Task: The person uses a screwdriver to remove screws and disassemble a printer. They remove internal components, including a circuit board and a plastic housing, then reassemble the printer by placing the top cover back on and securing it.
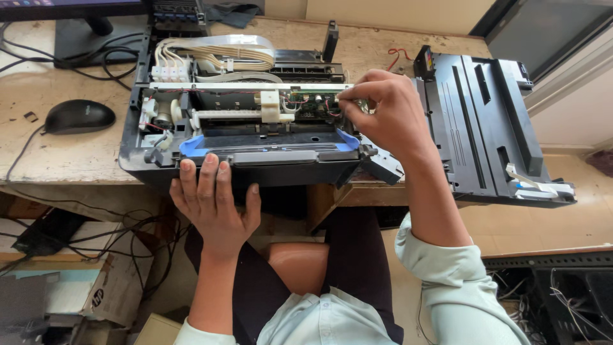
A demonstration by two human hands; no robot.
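Black opened printer [211,137], left hand [214,204] flat on front (fingers spread), right hand [383,112] pinching circuit board [313,105]

The opened printer [249,121] fills the middle of the bench [70,153], its front edge overhanging the bench rim. Inside, the white ribbon cables [217,54] arch over the back left, and the white roller bar [230,116] and metal rail [249,85] cross the cavity, leaving only narrow gaps between them. The right hand [383,115] blocks the right end near the circuit board [313,105]; the left hand [214,204] covers the front wall. The removed black cover [485,121] lies just beside the printer on the right, closing that side. Left of the printer, open bench runs to the mouse [80,116] and its cord, with loose black cables [102,61] behind
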